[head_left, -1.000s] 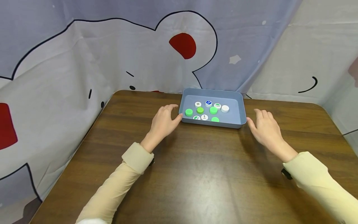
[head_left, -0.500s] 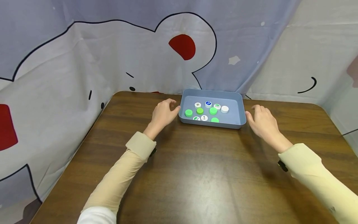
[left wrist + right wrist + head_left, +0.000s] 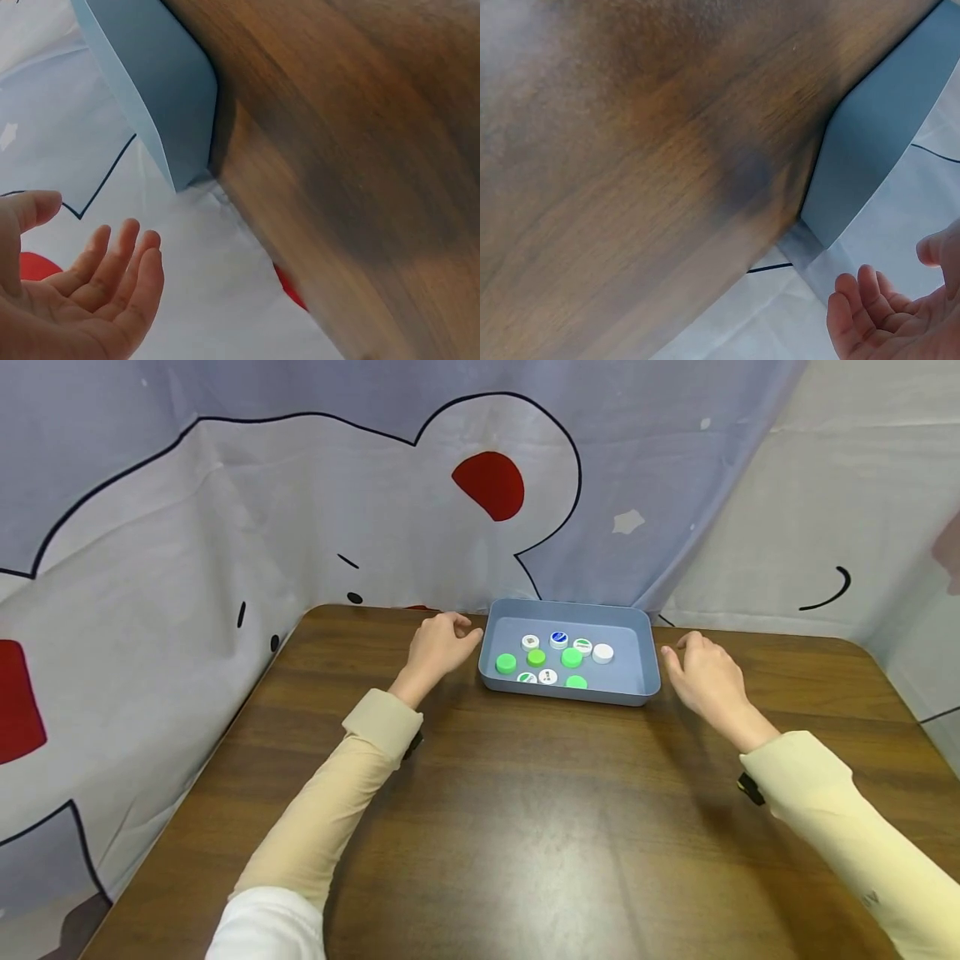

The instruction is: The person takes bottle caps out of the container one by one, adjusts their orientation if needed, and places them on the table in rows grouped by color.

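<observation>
A shallow blue-grey tray [image 3: 618,697] stands at the back of the table, holding several bottle caps. Among them are a green cap [image 3: 506,663], a plain white cap [image 3: 602,653] and a white cap with a blue top [image 3: 558,640]. Just off the tray's left end is my left hand [image 3: 441,647], thumb and fingers loosely bent with nothing between them. My right hand [image 3: 703,677] is beside the right end, thumb close to the rim, also holding nothing. Both wrist views show relaxed fingers near the tray's outer walls [image 3: 176,97].
The brown wooden table [image 3: 510,810] stretches out in front of the tray. Behind it hangs a patterned curtain [image 3: 390,510], right at the table's far edge. A dark wrist strap shows under each cuff [image 3: 384,724].
Both hands have shifted slightly farther back along the tray's ends, and their fingers have bent a little more. The tray and caps stay where they were.
</observation>
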A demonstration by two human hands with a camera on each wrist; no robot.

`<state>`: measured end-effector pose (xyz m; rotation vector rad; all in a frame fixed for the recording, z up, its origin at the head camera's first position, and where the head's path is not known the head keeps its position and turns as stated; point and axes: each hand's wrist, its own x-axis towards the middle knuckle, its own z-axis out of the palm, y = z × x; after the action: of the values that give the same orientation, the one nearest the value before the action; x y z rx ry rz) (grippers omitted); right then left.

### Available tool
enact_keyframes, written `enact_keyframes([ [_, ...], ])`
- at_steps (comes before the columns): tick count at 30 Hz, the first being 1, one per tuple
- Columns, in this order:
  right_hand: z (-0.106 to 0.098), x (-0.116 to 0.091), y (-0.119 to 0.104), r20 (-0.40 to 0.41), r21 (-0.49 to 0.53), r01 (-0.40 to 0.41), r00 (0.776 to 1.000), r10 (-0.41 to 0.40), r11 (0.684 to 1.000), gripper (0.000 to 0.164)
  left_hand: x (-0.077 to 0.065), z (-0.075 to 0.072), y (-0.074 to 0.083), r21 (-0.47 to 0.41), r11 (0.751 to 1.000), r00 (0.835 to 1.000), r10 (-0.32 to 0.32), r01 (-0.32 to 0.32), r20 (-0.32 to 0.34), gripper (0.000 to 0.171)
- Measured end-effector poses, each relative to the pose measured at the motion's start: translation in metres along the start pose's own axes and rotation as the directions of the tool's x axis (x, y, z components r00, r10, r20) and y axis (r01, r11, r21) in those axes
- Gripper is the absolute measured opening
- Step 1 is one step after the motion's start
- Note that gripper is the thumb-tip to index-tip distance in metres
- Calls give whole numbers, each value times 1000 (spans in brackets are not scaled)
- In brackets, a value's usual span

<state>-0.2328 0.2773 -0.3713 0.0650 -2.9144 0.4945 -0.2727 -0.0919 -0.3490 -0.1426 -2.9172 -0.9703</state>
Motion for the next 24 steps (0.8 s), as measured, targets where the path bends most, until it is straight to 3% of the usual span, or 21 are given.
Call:
enact_keyframes([
  [9, 3, 16, 2, 27, -18, -43, 999, 44, 999, 55, 19, 5, 1, -28, 1000, 1000, -9, 9, 1, 41],
  [24, 20, 34, 10, 104, -36, -98, 989, 101, 995, 51, 35, 31, -7, -12, 994, 993, -105, 106, 56, 42],
])
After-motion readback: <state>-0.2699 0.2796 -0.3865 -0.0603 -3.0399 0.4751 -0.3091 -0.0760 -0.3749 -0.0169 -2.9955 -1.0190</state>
